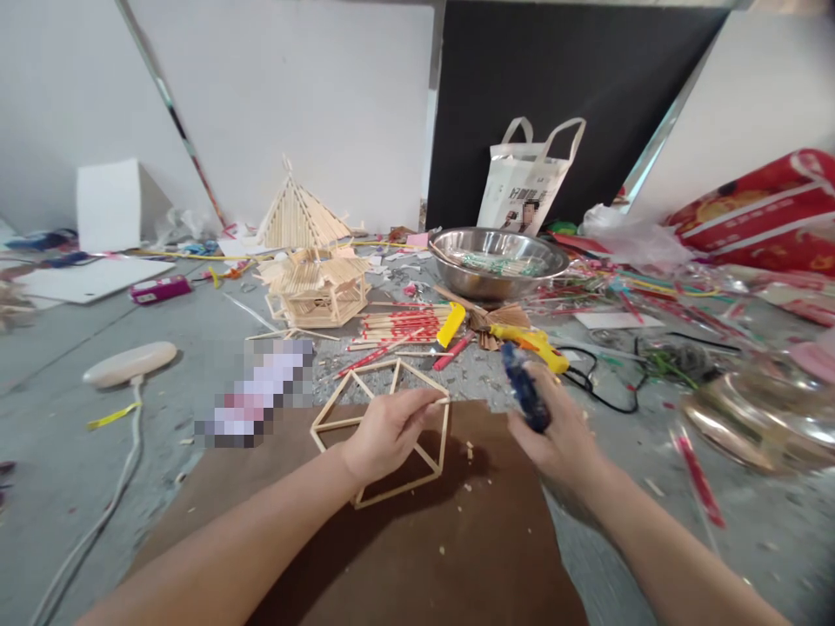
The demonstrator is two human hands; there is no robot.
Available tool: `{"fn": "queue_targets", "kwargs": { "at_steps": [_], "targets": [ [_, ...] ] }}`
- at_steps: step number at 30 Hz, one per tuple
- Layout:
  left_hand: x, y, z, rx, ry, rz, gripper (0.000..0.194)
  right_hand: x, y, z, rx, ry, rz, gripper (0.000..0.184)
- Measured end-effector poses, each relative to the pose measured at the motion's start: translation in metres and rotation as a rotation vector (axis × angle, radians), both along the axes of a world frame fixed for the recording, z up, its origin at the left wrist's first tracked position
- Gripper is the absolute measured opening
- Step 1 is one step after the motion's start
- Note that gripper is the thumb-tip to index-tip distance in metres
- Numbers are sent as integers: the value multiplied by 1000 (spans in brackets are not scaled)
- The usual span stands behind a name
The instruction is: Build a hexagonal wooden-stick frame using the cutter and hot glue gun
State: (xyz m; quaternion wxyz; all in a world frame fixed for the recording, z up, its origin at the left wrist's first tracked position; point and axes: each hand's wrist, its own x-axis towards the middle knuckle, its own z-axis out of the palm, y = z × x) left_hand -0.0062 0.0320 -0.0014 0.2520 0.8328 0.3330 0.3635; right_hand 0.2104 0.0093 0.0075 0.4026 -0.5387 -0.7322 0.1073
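Observation:
My left hand (386,432) is closed in a pinch on a thin wooden stick (438,401), held over a hexagonal frame of sticks (339,396) that lies on a brown board (424,539). My right hand (562,432) is wrapped round a dark blue tool (524,391), somewhat blurred, just right of the frame. A yellow glue gun (530,342) lies on the floor beyond my right hand.
A stick-built pavilion model (311,261) stands farther back. Bundles of red-tipped sticks (397,329), a steel bowl (496,261), a white tote bag (530,178), a power strip (129,363) with cable at left, black wires and coloured scraps litter the grey floor.

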Motion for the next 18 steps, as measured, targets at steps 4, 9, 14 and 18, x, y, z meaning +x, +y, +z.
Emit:
{"fn": "queue_targets", "kwargs": {
  "at_steps": [4, 9, 14, 18],
  "targets": [
    [0, 0, -4, 78, -15, -18, 20, -8, 0, -4, -10, -277, 98, 42],
    [3, -2, -4, 72, -4, -20, 18, -16, -3, -8, -24, -328, 144, 44],
    [3, -3, -4, 54, -25, -68, 17, -15, -3, -7, -31, -354, 155, 41],
    [3, -4, -4, 23, -29, -113, 18, -16, -4, -6, -44, -366, 160, 42]
  ]
}}
